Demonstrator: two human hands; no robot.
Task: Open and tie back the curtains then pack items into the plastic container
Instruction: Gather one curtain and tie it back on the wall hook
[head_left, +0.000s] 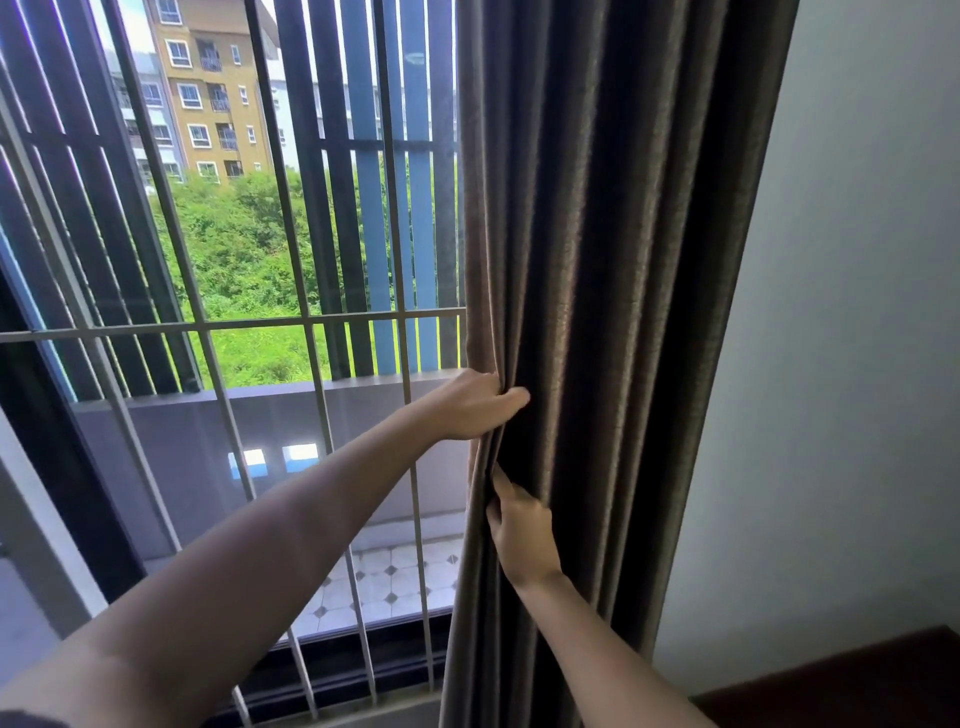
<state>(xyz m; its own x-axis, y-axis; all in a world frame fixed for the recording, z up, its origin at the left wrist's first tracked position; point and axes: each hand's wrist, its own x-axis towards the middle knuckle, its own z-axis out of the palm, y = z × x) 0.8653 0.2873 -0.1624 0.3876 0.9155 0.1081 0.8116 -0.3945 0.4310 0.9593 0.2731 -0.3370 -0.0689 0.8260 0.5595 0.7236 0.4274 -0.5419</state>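
Note:
A dark brown curtain (613, 249) hangs bunched in vertical folds at the right side of the window, beside the white wall. My left hand (470, 405) reaches across from the lower left and grips the curtain's left edge at mid height, thumb on the front of the fabric. Just below it my right hand (522, 530) pinches the same edge folds, fingers tucked into the cloth. No tie-back and no plastic container are in view.
The uncovered window (234, 234) has a metal grille (311, 322) in front of it, with a tiled balcony, trees and buildings beyond. A white wall (841, 364) stands at the right. A dark wooden surface (883, 680) fills the bottom right corner.

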